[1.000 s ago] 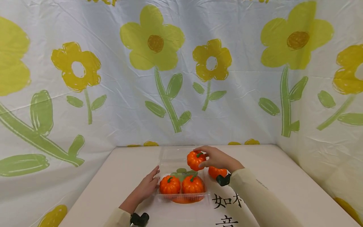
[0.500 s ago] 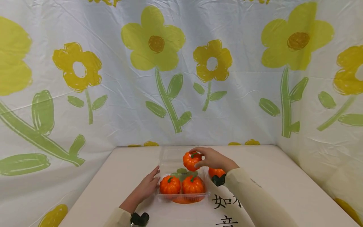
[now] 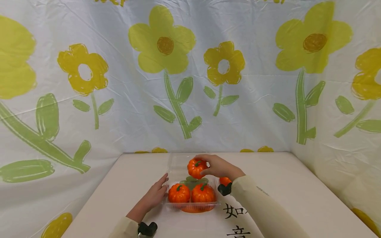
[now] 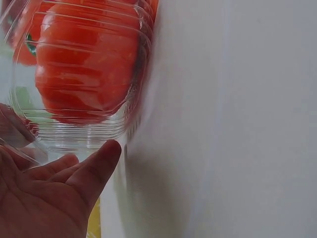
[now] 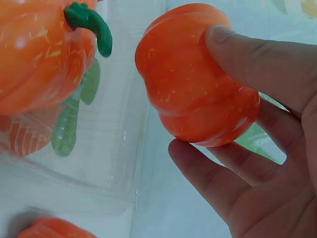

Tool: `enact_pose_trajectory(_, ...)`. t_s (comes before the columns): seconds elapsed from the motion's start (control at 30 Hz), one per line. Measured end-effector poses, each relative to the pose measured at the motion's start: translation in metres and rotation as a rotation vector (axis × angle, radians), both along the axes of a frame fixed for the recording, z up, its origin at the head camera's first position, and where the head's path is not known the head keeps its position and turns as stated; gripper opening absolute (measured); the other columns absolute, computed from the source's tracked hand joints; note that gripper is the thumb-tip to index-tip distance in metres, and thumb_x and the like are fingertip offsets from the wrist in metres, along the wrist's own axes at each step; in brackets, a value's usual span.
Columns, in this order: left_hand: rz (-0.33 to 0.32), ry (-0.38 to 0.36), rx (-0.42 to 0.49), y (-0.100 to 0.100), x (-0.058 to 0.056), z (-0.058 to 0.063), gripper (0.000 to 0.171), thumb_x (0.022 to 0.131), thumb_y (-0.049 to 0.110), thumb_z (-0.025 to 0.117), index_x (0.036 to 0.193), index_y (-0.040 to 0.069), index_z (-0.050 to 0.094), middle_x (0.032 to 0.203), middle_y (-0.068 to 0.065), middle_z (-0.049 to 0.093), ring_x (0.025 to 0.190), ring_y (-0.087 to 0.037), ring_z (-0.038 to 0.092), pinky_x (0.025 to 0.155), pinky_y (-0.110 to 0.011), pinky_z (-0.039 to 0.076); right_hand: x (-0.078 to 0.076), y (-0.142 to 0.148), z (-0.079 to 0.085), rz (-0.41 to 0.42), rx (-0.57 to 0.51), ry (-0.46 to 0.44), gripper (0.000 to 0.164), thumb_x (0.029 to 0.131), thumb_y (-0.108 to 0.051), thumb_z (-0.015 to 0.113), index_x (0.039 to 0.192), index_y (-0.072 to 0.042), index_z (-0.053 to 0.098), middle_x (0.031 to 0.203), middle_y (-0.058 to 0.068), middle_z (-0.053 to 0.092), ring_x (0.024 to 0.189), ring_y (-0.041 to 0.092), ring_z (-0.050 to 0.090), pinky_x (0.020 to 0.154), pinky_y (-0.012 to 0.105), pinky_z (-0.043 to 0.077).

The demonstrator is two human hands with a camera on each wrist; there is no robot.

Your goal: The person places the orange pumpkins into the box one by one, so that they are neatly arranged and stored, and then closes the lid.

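Observation:
A clear plastic clamshell box (image 3: 166,205) stands on the table with its lid folded back away from the person. Two orange toy pumpkins (image 3: 179,193) with green stems sit side by side in its near half. My right hand (image 3: 221,167) grips a third pumpkin (image 3: 196,169) above the far part of the box, thumb on one side and fingers on the other, as the right wrist view shows. With fairly straight fingers, my left hand (image 3: 153,195) touches the box's left side; in the left wrist view its fingertips (image 4: 110,151) lie right at the ribbed wall.
Another orange pumpkin (image 3: 225,180) lies right of the box, partly hidden by the right wrist. Black characters (image 3: 233,211) are printed on the pale table cover, right of the box. A flower-patterned curtain (image 3: 253,115) rises behind the table and along both sides.
My right hand has moved left with its pumpkin, from over the box's right edge toward the middle of its far part. The left hand and the box have stayed in place.

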State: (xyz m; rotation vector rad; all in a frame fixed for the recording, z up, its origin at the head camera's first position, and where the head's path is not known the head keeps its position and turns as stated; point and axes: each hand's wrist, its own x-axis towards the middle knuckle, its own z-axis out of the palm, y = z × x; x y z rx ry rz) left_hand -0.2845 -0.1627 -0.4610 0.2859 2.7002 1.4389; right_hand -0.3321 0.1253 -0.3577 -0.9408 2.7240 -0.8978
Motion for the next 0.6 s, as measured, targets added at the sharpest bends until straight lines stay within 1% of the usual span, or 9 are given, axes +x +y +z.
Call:
enact_pose_trajectory(0.1, -0.002, -0.002, 0.005, 0.0, 0.0, -0.001, 0.056, 0.101, 0.015, 0.04, 0.154, 0.007, 0.024, 0.151, -0.023, 0.039, 0.121, -0.038, 0.058, 0.102, -0.056, 0.045, 0.0, -0.004, 0.0, 0.003, -0.003, -0.006, 0.062, 0.084, -0.019, 0.075, 0.141, -0.022, 0.05, 0.14, 0.001, 0.054, 0.124, 0.024, 0.052, 0.105, 0.047, 0.046)
enact_pose_trajectory(0.33, -0.003, -0.004, 0.017, 0.001, 0.001, 0.0, 0.056, 0.101, 0.015, 0.04, 0.154, 0.006, 0.024, 0.151, -0.024, 0.039, 0.124, -0.038, 0.055, 0.102, -0.055, 0.045, -0.004, -0.013, -0.004, 0.035, 0.052, 0.056, 0.059, 0.082, -0.021, 0.077, 0.137, -0.022, 0.054, 0.143, 0.001, 0.05, 0.131, 0.024, 0.046, 0.108, 0.045, 0.043)
enact_pose_trajectory(0.43, -0.002, -0.006, 0.016, 0.001, 0.001, 0.0, 0.056, 0.101, 0.015, 0.041, 0.154, 0.006, 0.024, 0.151, -0.024, 0.039, 0.125, -0.038, 0.054, 0.102, -0.056, 0.045, -0.004, -0.018, -0.004, 0.045, 0.073, 0.067, 0.058, 0.082, -0.02, 0.077, 0.136, -0.022, 0.055, 0.143, 0.001, 0.05, 0.13, 0.023, 0.047, 0.108, 0.044, 0.043)
enact_pose_trajectory(0.6, 0.0, -0.005, 0.013, 0.001, 0.002, 0.001, 0.056, 0.101, 0.015, 0.041, 0.154, 0.006, 0.024, 0.151, -0.023, 0.039, 0.126, -0.037, 0.053, 0.103, -0.057, 0.043, -0.001, -0.024, -0.003, 0.058, 0.079, 0.057, 0.058, 0.082, -0.015, 0.077, 0.135, -0.021, 0.055, 0.139, -0.001, 0.053, 0.126, 0.021, 0.05, 0.108, 0.042, 0.044)
